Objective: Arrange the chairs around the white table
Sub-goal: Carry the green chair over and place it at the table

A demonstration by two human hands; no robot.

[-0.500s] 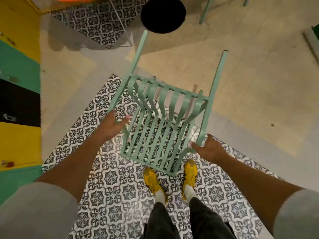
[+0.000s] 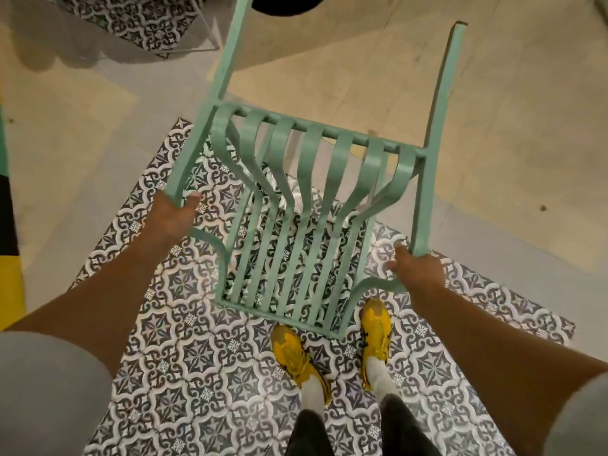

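A mint-green metal chair (image 2: 306, 205) with a slatted seat and back hangs tilted in front of me, its two legs pointing away toward the top of the view. My left hand (image 2: 171, 218) grips the left side of its frame. My right hand (image 2: 416, 268) grips the right side of the frame near the seat corner. The chair is lifted off the floor above my yellow shoes (image 2: 292, 353). No white table is in view.
I stand on a patterned black-and-white tile patch (image 2: 197, 373); beige floor (image 2: 510, 143) lies ahead and right. A round black object (image 2: 286, 4) is at the top edge. Another patterned patch (image 2: 141, 21) lies at top left. Coloured panels (image 2: 8, 258) line the left edge.
The chair has come closer to the camera and fills more of the view. Both hands keep their hold on its sides. My feet have shifted on the patterned tiles.
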